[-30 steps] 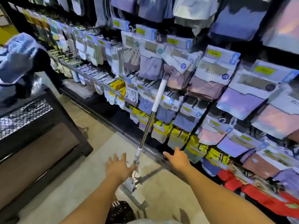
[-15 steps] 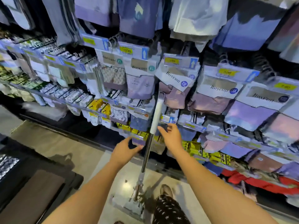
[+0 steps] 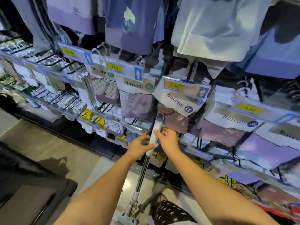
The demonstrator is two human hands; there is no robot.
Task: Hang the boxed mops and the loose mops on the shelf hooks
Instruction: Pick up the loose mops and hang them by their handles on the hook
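A loose mop (image 3: 142, 174) stands almost upright in front of me, with a dark metal pole, a white grip at the top and a white head near the floor at the bottom edge. My left hand (image 3: 140, 147) wraps the lower part of the white grip, thumb across it. My right hand (image 3: 168, 140) grips the same white section from the right, slightly higher. The top of the grip leans against hanging packets on the shelf hooks (image 3: 103, 47).
The shelf wall holds rows of packaged clothing (image 3: 136, 98) on hooks, with price tags (image 3: 114, 69) and garments hung above. A dark cart or platform (image 3: 32, 197) stands at the lower left. My patterned shoe (image 3: 167, 211) is on the tiled floor beside the mop head.
Both hands rose from near the mop's base up the pole to the white grip and closed on it. My view moved closer to the shelf and lifted upward.
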